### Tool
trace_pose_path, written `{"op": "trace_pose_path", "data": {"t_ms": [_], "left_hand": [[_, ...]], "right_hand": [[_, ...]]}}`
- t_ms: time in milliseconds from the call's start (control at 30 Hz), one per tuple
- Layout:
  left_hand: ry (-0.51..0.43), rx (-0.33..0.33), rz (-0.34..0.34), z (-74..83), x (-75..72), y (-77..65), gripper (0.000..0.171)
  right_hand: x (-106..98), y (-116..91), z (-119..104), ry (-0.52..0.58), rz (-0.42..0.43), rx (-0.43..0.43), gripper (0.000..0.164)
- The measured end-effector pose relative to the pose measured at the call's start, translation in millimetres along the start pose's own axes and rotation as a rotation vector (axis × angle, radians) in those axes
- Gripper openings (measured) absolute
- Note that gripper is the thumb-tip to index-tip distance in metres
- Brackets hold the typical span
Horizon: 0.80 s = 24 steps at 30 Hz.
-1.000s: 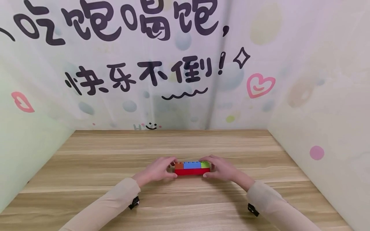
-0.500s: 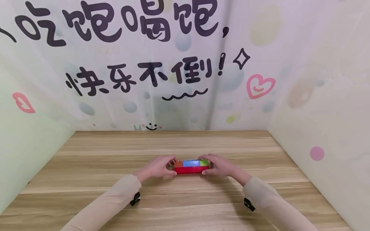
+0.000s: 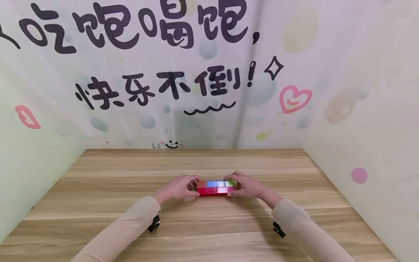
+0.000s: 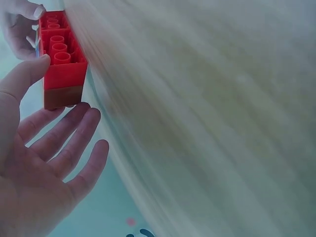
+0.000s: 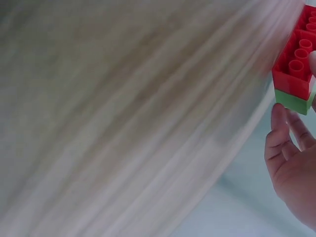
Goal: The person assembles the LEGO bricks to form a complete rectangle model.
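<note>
A row of joined toy building bricks spans the gap between my hands in the head view. Two red bricks (image 3: 207,191) form its lower layer; an orange-brown brick (image 3: 201,184), a blue brick (image 3: 215,184) and a green brick (image 3: 230,183) sit on top. My left hand (image 3: 178,188) pinches the left end, thumb on the red brick (image 4: 65,74) and fingertips at the brown brick (image 4: 63,97). At the other end, my right hand (image 3: 251,188) pinches the red and green (image 5: 291,101) bricks. Both wrist views show the hollow red undersides, raised off the table.
The wood-grain table (image 3: 209,225) extends around the hands. A printed cloth (image 3: 137,123) with dark lettering hangs behind it, and a pale side wall (image 3: 360,138) stands at the right. Black wrist straps (image 3: 154,223) show below the sleeves.
The brick row has shifted slightly back and left with both hands. Its front face has tilted upward, so the studs show less and the seam between the red bricks shows.
</note>
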<state>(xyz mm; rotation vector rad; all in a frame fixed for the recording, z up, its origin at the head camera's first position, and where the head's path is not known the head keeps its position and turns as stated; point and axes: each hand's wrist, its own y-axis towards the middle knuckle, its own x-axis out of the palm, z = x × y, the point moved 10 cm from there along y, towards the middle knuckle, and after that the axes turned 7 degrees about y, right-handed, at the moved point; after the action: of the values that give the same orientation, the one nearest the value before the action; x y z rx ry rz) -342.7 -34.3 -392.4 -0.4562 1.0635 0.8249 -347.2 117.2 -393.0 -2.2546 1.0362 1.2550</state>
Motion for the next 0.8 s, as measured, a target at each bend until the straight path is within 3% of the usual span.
{"op": "trace_pose_path", "data": {"t_ms": [300,533,800], "left_hand": [[-0.055,-0.005,0.018,-7.2,-2.6,5.5,0.038],[-0.048,-0.01,0.012,-12.6,-3.1,10.7,0.042],[-0.061,-0.026,0.018,-17.0,-2.8,12.3,0.043]], "right_hand": [[0,7,6,0.039,0.02,-0.015,0.049],[0,13,16,0.078,-0.016,0.065,0.048],[-1,17,14,0.113,-0.031,0.069,0.047]]}}
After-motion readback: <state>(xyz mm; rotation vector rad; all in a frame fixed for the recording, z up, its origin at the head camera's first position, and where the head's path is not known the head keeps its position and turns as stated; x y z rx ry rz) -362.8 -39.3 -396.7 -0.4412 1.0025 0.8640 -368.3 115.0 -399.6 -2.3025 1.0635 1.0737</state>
